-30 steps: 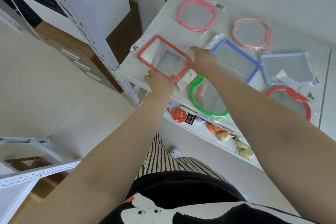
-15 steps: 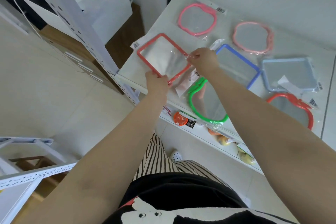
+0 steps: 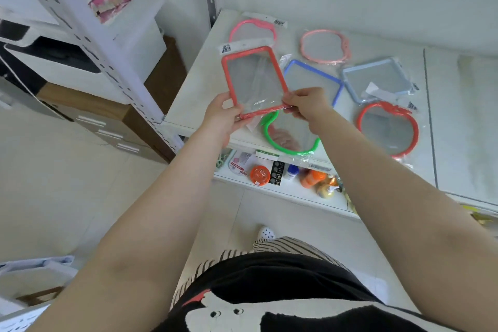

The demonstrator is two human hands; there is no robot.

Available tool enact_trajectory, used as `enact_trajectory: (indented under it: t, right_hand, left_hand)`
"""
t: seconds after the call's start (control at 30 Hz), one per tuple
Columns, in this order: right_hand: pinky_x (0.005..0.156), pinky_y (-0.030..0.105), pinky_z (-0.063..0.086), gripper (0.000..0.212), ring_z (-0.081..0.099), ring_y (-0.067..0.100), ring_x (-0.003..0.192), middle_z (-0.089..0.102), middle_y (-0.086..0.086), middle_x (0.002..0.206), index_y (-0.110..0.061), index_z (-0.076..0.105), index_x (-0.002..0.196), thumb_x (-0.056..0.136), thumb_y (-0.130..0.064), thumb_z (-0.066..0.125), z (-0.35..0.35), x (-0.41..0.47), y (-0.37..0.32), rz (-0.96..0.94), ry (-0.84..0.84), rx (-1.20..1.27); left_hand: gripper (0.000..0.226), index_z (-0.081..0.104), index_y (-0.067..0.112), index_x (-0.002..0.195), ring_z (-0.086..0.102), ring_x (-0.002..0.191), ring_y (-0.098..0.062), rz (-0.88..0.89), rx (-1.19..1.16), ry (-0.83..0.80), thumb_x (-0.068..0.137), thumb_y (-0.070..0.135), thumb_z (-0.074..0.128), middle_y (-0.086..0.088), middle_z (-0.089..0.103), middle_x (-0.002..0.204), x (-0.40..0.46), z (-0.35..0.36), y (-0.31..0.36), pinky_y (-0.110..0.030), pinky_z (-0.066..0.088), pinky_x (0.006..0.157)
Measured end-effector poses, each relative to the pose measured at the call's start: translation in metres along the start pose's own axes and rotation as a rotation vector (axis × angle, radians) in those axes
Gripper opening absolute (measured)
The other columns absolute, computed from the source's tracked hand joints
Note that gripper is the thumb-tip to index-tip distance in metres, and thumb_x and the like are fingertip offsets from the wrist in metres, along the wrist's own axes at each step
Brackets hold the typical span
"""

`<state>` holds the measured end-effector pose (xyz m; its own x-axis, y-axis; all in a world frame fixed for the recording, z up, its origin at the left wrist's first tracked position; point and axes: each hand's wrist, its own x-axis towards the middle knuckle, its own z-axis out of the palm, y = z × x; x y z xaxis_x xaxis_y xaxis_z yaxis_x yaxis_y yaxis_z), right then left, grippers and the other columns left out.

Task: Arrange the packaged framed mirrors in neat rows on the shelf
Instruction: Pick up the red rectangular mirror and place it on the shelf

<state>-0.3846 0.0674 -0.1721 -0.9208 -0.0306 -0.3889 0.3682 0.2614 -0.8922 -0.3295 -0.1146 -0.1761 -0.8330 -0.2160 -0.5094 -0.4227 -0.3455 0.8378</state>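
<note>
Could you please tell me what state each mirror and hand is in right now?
red rectangular mirror: lifted, held at its near edge
left hand: gripping it
right hand: pinching it
green mirror: flat on the shelf
blue mirror: flat
red round mirror: flat

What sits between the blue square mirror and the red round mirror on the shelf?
In the head view, the pale blue square mirror lies between the blue mirror and the red round mirror, with bare shelf around it.
</note>
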Motion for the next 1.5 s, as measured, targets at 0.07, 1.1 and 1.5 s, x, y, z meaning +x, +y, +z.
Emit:
enact_trajectory:
  t: [0.07,1.1,1.5]
  right_hand:
    - [0.041,0.011,0.043,0.017,0.056,0.000,0.037,0.062,0.000,0.050,-0.010,0.062,0.070,0.086,-0.007,0.067,-0.003,-0.023,0.006,0.030,0.065,0.094]
    - [0.062,0.021,0.058,0.014,0.062,0.011,0.054,0.065,0.006,0.068,-0.005,0.062,0.077,0.079,-0.007,0.075,-0.357,-0.336,0.165,0.182,0.727,0.659]
    - [0.070,0.022,0.059,0.036,0.063,0.012,0.063,0.067,0.010,0.092,0.004,0.063,0.113,0.080,-0.006,0.074,-0.481,-0.366,0.211,0.199,0.755,0.750]
  left_hand:
    - [0.042,0.046,0.007,0.135,0.064,0.075,-0.019,0.004,-0.014,-0.071,0.094,-0.002,0.052,-0.018,0.059,0.110,-0.012,0.000,-0.001,-0.027,0.061,0.071]
    - [0.016,0.056,0.005,0.076,0.064,0.040,-0.008,-0.306,0.149,-0.533,0.089,-0.003,0.059,0.000,0.063,0.041,-0.275,0.323,-0.172,-0.018,0.055,0.044]
    - [0.012,0.058,0.003,0.078,0.065,0.063,-0.014,-0.319,0.197,-0.562,0.087,-0.004,0.061,-0.008,0.062,0.077,-0.318,0.445,-0.228,-0.020,0.058,0.051]
